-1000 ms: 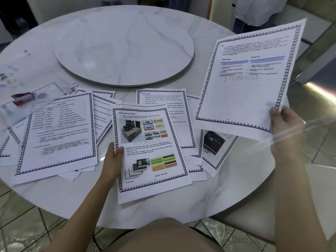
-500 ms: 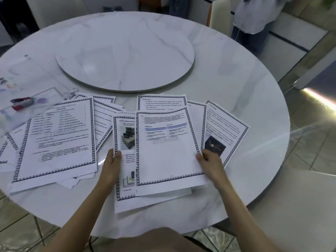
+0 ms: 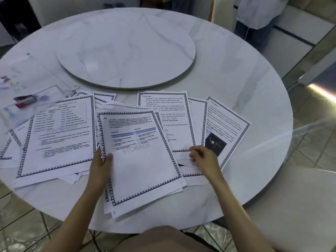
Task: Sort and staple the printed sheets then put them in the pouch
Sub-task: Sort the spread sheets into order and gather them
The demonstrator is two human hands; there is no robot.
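Several printed sheets with patterned borders lie spread over the near half of the round marble table (image 3: pixel 236 79). A small stack topped by a sheet with a blue table (image 3: pixel 143 164) lies in front of me, its lower end past the table edge. My left hand (image 3: pixel 101 165) grips this stack at its left edge, thumb on top. My right hand (image 3: pixel 204 158) rests with curled fingers on the sheets to the right, beside a text sheet (image 3: pixel 169 113) and a sheet with a dark photo (image 3: pixel 225 128). A clear pouch (image 3: pixel 20 99) with a red stapler (image 3: pixel 24 100) lies at the far left.
A raised marble turntable (image 3: pixel 127 51) fills the table's middle. Another pile of sheets (image 3: pixel 60 135) lies at the left. A white chair seat (image 3: pixel 300 206) stands at the lower right. A person in light clothes (image 3: pixel 258 17) stands beyond the table's far right.
My right hand brought the blue-table sheet down onto the photo sheet in front of me and let go. My left hand now grips that stack, shifted left; my right hand moved onto the sheets at the right.
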